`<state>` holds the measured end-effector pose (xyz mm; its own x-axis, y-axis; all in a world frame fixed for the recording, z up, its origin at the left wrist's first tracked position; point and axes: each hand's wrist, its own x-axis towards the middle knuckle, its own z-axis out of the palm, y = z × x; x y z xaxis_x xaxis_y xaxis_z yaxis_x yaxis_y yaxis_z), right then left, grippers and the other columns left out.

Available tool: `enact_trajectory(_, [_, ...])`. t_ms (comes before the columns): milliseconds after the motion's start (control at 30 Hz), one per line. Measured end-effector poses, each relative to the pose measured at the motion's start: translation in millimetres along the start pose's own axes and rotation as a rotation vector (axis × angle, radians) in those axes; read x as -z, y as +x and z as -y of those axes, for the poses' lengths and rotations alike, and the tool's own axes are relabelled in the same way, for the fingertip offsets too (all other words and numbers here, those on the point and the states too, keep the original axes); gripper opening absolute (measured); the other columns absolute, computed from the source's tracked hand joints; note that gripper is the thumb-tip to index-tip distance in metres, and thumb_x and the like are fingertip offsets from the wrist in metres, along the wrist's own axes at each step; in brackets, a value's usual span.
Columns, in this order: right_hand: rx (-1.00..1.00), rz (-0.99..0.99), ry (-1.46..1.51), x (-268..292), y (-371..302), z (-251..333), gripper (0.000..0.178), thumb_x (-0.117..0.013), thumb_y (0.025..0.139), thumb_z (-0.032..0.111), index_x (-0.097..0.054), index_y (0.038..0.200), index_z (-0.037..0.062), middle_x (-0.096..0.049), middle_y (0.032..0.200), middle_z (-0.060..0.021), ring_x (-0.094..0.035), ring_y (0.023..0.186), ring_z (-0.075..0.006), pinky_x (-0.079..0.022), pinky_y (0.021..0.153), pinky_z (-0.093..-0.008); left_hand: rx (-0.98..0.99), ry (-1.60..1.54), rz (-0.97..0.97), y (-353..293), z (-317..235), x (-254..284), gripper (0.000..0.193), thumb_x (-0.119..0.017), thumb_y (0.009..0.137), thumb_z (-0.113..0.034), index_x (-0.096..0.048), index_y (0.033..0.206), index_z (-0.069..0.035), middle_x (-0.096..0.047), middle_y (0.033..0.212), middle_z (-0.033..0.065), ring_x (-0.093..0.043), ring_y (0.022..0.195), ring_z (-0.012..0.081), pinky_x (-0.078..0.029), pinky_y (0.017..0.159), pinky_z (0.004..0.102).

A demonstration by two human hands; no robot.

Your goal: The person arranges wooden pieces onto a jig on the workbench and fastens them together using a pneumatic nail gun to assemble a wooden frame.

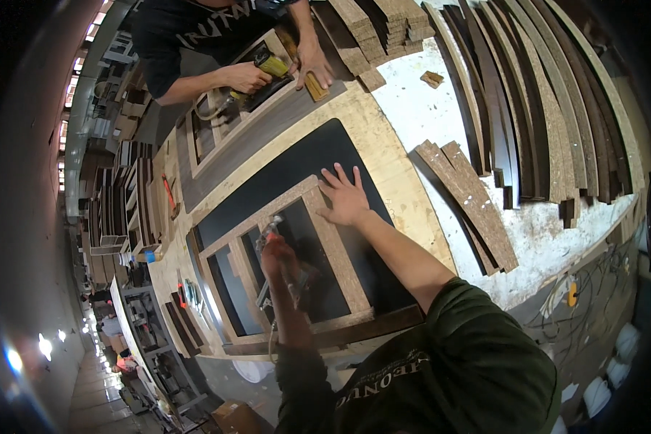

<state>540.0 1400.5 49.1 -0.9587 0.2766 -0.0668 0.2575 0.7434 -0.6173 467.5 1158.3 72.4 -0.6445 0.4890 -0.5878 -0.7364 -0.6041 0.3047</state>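
A ladder-like frame of chipboard strips (pixel 336 264) lies on a black panel (pixel 315 148) with rounded corners. My right hand (pixel 345 198) rests flat, fingers spread, on the frame's far right corner and the panel beside it. My left hand (pixel 276 254), smeared by motion, is closed round an air nail gun (pixel 270 230) with a red-orange part and silver metal. The gun is over the frame's inner strips, its nose toward the far rail. Whether it touches the wood I cannot tell. A thin hose hangs below the gun.
Across the plywood table (pixel 405 170), a co-worker's hands hold a yellow-green nail gun (pixel 273 65) and another frame (pixel 246 119). Loose chipboard strips (pixel 470 202) and long stacked strips (pixel 542 108) lie at the right. Red-handled pliers (pixel 169 194) lie on the left.
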Motion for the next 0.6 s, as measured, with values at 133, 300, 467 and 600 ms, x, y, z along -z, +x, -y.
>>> enact_trajectory(133, [0.007,0.000,0.013,1,-2,-2,0.066,-0.060,0.079,0.049,-0.048,0.134,0.0137,-0.025,0.151,-0.0040,-0.010,0.143,-0.0269,-0.001,0.114,-0.0538,-0.255,0.614,-0.171,36,25,2,0.025,-0.046,0.094,-0.027,-0.057,0.097,-0.005,-0.052,0.064,0.0007,-0.052,0.050,0.0153,-0.045,0.045,0.0271])
enact_trajectory(300, [-0.027,-0.016,0.042,2,-1,-18,0.065,-0.062,0.078,0.047,-0.050,0.132,0.0138,-0.027,0.150,-0.0045,-0.011,0.143,-0.0271,-0.002,0.114,-0.0533,0.004,0.900,0.114,49,31,-12,0.025,-0.050,0.092,-0.032,-0.054,0.084,-0.008,-0.049,0.058,0.0002,-0.049,0.044,0.0158,-0.040,0.037,0.0288])
enact_trajectory(467, [0.019,-0.061,0.068,3,4,-6,0.066,-0.063,0.075,0.048,-0.053,0.130,0.0131,-0.030,0.149,-0.0054,-0.014,0.142,-0.0267,-0.003,0.114,-0.0531,-0.324,1.001,-0.073,53,31,14,0.025,-0.051,0.089,-0.029,-0.062,0.087,-0.006,-0.050,0.059,-0.0018,-0.048,0.045,0.0100,-0.033,0.038,0.0232])
enact_trajectory(600, [0.122,-0.106,0.045,-3,8,23,0.061,-0.067,0.071,0.045,-0.058,0.121,0.0113,-0.036,0.145,-0.0068,-0.021,0.139,-0.0306,-0.009,0.111,-0.0565,-0.243,0.855,0.109,26,1,24,0.024,-0.052,0.090,-0.027,-0.058,0.094,-0.005,-0.054,0.063,0.0024,-0.050,0.044,0.0119,-0.038,0.037,0.0246])
